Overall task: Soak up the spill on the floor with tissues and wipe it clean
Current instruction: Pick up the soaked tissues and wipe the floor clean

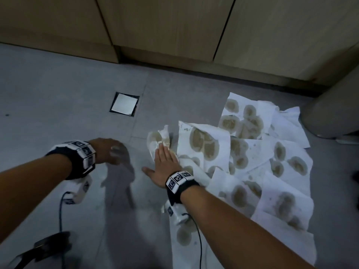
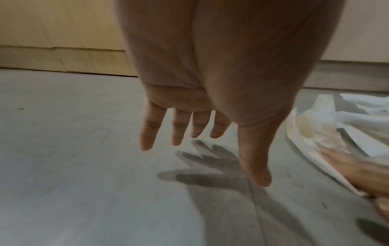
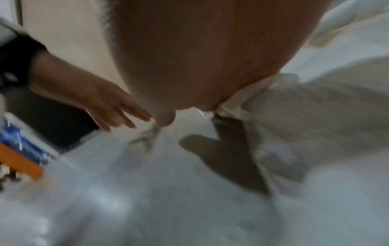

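**Flat hand on the soaked wad**

The crumpled tissue (image 1: 158, 141) is lying on the grey floor (image 1: 58, 94) at the left edge of the paper pile, stained yellow-brown. The right hand (image 1: 165, 164) is pressing down on it, fingers straight and held together, thumb sticking out to the left over bare tile; nothing is being pinched, the palm is simply lying flat on the paper. From the right wrist view the paper is bunching up under the heel of the hand, though that picture is blurring badly.

To the right, the spread tissues (image 1: 268, 162) are covering the floor in overlapping white sheets, each one showing brown blotches where liquid is soaking through.

The left hand (image 1: 110, 151) is hovering just above the tile to the left, well clear of the paper, holding nothing. In the left wrist view its fingers (image 2: 147, 129) are hanging straight and slightly spread, and the shadow is falling on the floor beneath.

Further out, a square floor drain (image 1: 124, 104) is sitting in the tile, and wooden cabinets (image 1: 174, 26) are running along the far side. A pale rounded bin (image 1: 334, 111) is standing at the right, beside the sheets.
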{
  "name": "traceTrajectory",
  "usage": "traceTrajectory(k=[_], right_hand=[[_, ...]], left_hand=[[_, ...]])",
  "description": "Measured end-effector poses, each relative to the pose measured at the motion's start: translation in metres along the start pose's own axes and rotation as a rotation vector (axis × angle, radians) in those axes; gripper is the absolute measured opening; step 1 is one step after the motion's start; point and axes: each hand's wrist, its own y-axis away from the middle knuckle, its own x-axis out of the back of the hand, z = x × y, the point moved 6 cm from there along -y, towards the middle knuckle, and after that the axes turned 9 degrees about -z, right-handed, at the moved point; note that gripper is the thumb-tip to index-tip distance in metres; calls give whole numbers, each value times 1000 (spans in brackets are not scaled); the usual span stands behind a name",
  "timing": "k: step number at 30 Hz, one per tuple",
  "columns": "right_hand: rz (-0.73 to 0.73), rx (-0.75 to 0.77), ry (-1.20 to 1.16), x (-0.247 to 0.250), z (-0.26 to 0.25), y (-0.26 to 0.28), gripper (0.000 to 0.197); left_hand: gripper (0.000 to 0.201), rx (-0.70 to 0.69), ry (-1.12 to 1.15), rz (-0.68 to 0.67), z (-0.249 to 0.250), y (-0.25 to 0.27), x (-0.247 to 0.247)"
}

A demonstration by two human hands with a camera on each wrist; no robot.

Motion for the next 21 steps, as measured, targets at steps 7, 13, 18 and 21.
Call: traceTrajectory(k=[7, 13, 18, 21], right_hand=[[25, 74, 45, 15, -15, 9, 92], [-14, -6, 58, -9, -1, 5, 91], [-38, 3, 83, -3, -1, 1, 90], [20, 7, 83, 11, 3, 3, 81]], left_hand=[[102, 107, -23, 56, -52, 10, -51], [132, 183, -59, 98, -65, 2, -80], [136, 250, -15, 56, -59, 8, -82], [136, 254, 6, 72, -59, 9, -83]])
